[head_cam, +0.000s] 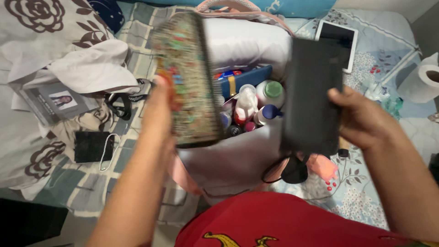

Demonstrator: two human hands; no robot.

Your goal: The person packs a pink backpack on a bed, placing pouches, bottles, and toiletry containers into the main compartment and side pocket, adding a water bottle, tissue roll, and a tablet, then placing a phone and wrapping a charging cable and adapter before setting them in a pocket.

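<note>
Left hand (160,98) w/ fingers clamped on a blurry patterned pouch (188,77), right hand (361,119) gripping a black case (311,98). Both held just above the open white bag (238,155) full of bottles (263,103), on the bed (375,68).

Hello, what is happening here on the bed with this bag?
A person holds two things above an open white fabric bag on the bed. The left hand grips a blurred, multicoloured patterned pouch; the right hand grips a flat black case. Inside the bag are plastic bottles and a blue box.
</note>
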